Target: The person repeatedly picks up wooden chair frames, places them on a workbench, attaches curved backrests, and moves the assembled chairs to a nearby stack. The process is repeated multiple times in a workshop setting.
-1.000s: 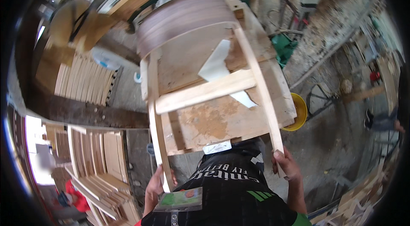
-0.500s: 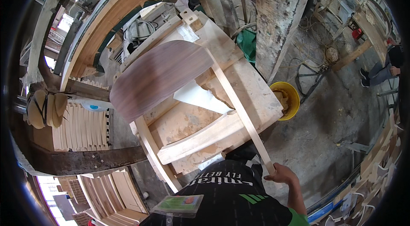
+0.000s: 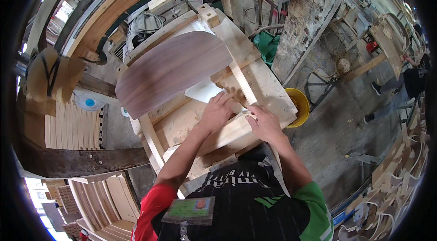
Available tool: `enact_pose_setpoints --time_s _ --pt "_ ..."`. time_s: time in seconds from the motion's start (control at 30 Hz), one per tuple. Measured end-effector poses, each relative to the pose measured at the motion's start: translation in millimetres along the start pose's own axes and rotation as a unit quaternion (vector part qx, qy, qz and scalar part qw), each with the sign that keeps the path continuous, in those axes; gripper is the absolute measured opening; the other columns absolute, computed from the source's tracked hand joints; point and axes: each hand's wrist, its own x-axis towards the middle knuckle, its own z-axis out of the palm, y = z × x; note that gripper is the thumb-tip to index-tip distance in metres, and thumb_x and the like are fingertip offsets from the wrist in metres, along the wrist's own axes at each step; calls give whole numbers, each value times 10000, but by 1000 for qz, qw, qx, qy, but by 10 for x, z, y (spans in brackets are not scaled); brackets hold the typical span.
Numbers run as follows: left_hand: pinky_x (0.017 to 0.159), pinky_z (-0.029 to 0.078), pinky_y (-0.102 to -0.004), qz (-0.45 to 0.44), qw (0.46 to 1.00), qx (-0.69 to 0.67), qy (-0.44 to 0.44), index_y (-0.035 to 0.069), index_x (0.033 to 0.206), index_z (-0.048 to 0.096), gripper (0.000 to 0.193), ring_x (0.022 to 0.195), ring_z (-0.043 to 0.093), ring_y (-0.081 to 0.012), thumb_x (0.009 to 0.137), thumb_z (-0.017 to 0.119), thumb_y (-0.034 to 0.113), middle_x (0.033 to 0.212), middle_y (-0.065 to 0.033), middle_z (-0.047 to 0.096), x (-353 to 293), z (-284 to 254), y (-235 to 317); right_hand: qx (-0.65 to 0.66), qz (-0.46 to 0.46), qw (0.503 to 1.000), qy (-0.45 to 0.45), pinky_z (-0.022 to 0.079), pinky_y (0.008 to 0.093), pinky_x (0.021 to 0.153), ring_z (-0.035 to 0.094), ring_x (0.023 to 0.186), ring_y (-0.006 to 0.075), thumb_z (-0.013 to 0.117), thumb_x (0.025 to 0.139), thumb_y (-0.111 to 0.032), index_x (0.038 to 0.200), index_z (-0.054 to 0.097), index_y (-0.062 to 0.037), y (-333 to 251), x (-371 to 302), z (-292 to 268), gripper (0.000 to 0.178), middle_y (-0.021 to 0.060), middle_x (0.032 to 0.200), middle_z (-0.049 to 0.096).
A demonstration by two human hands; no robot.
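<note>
A wooden chair frame lies on a worn board surface [image 3: 273,84] in front of me. It has a dark brown curved backrest [image 3: 173,70], pale straight side bars [image 3: 243,81] and a pale curved rail [image 3: 223,136] between them. My left hand [image 3: 217,112] reaches over the rail, fingers stretched out beside a torn white sheet [image 3: 202,90]; whether they touch the sheet I cannot tell. At the corner where the rail meets the right side bar, my right hand [image 3: 266,125] is closed around the wood, thumb against the rail. Its fingertips are partly hidden.
A yellow bucket [image 3: 298,106] stands right of the work surface, near a stained pillar [image 3: 314,17]. Stacked pale wooden parts [image 3: 73,125] lie at left, more curved pieces [image 3: 400,168] at right. Another person [image 3: 407,84] stands at far right. Sandals [image 3: 52,74] hang at left.
My right hand has moved from the near end of the right side bar up to the rail corner. My left hand has come into view over the rail.
</note>
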Motion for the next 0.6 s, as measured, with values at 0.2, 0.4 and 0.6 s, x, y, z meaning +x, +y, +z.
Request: enact_pose_setpoints --time_s 0.2,0.4,0.6 --pt "1155 369 -456 29 996 12 -81 72 1218 676 307 1292 516 -337 934 619 173 1307 -125 619 241 169 -30 49 66 996 -36 544 451 865 704 969 375 662 959 -192 1199 646 -18 -27 -55 11 297 181 1067 723" --pt "978 445 -462 -83 995 -58 -10 50 940 614 84 989 611 -355 951 600 132 940 -156 661 -61 -53 -253 79 56 995 -20 546 462 845 693 969 387 675 957 -185 1234 629 -31 32 -5 112 321 201 1080 696" --pt "865 484 -466 -108 982 -129 85 58 936 602 29 919 593 -377 939 620 81 897 -159 644 -409 -227 -232 -2 -101 993 57 540 465 867 677 992 393 670 964 -183 1316 611 -61 -298 336 369 377 203 1098 688"
